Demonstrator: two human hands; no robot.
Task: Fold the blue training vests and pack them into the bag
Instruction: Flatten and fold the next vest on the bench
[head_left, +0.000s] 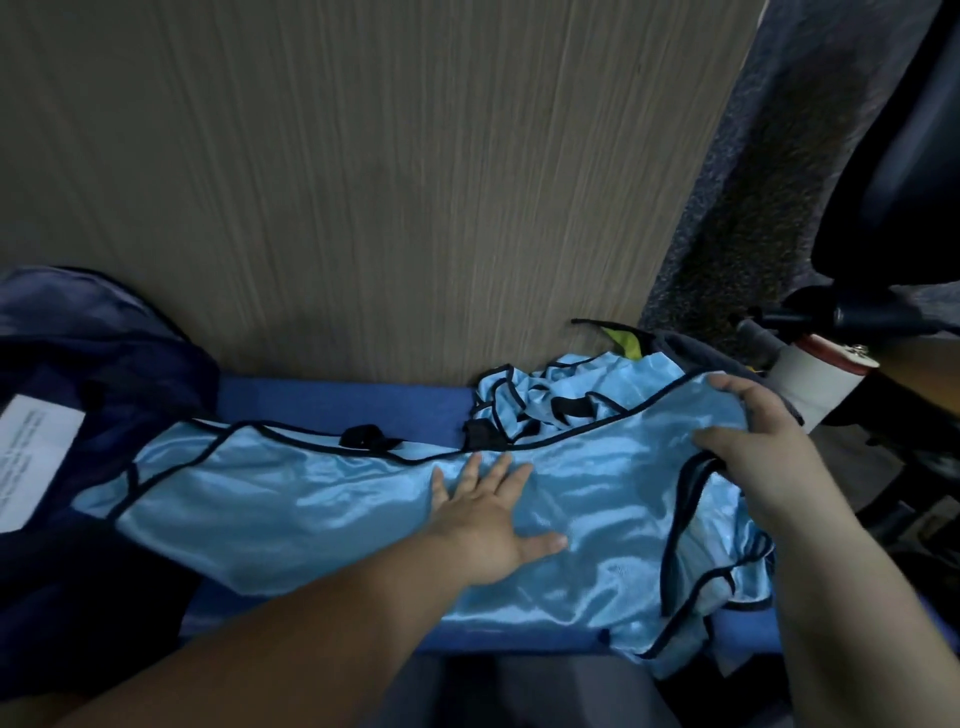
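Left hand (488, 519) flat, right hand (758, 462) around vest (322, 499)

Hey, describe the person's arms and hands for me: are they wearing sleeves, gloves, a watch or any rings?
The left forearm and the right forearm are bare; no sleeve shows. The left hand and the right hand wear no gloves, and no watch, bracelet or ring shows on the wrists or visible fingers. The picture is dim, so small marks could be missed.

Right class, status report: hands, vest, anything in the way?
Left hand flat on spread vest. Right hand grips its edge. Bag at left; other vests bunched beyond.
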